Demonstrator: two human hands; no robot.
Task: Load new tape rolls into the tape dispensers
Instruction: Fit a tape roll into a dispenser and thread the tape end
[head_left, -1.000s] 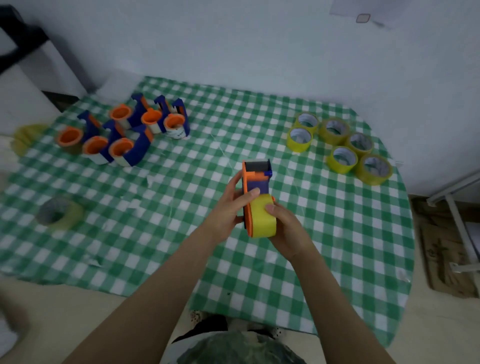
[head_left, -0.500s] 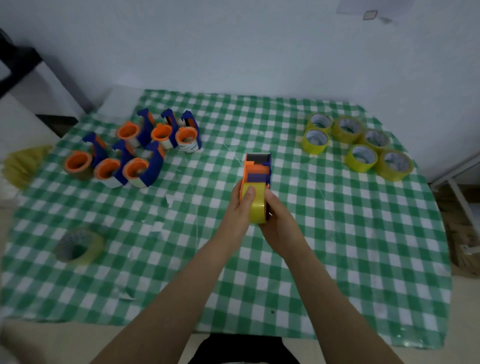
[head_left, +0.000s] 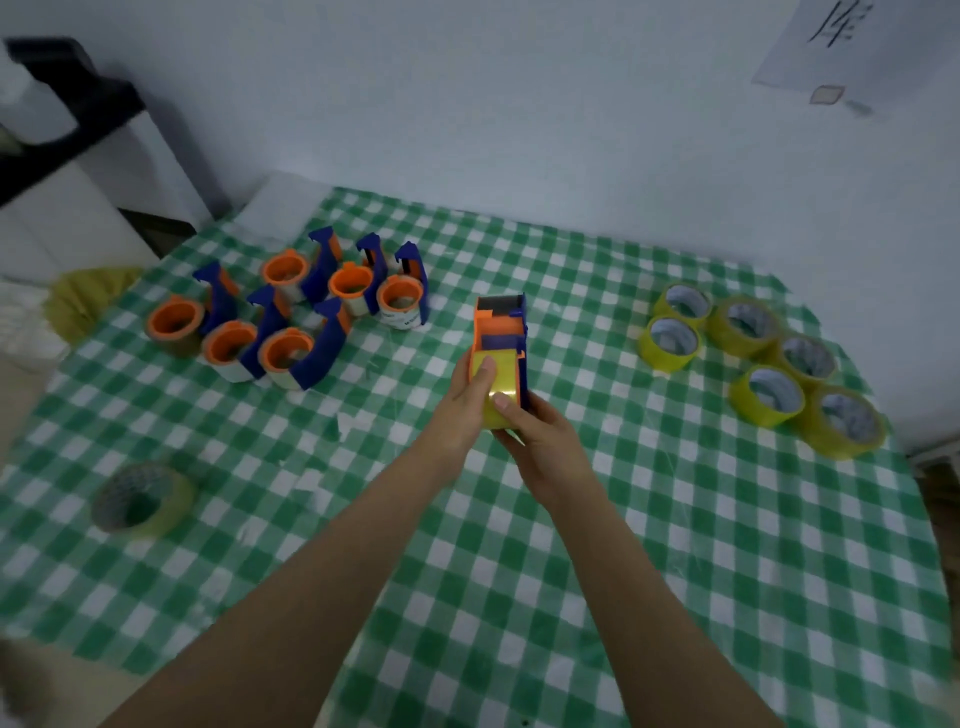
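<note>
An orange and blue tape dispenser with a yellow tape roll seated in it is held above the middle of the table. My left hand grips it from the left, thumb on the roll. From below and the right my right hand grips it, thumb also on the roll. Several orange and blue dispensers stand in a group at the back left. Several new yellow tape rolls lie at the back right.
The table wears a green and white checked cloth. A worn tape roll lies at the left front. A crumpled yellow wad sits at the table's left edge. The wall runs close behind the table.
Both hands and the dispenser have held their grip and drifted slightly away from me. The head camera has tilted, shifting the whole scene in view.
</note>
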